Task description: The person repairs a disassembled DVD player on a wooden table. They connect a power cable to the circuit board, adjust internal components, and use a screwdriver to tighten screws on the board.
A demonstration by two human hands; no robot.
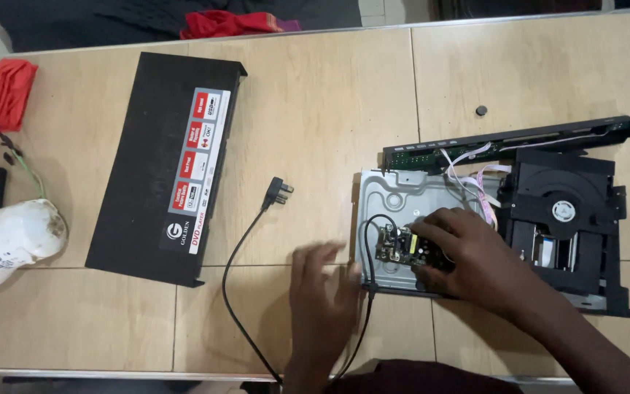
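Circuit board [402,246] sits in the metal chassis [391,191], right of table centre. Your right hand [461,248] lies over the board, fingers curled onto it; whether it grips, you cannot tell from this view. Your left hand [324,288] is blurred, fingers spread, flat at the chassis's 9 o'clock edge, holding nothing. Disc drive [564,219] at 3 o'clock of the board, front panel [519,142] at 1 o'clock. Black cover [165,168] and plug [278,191] lie at 9 o'clock on the pale wood-laminate table [315,95].
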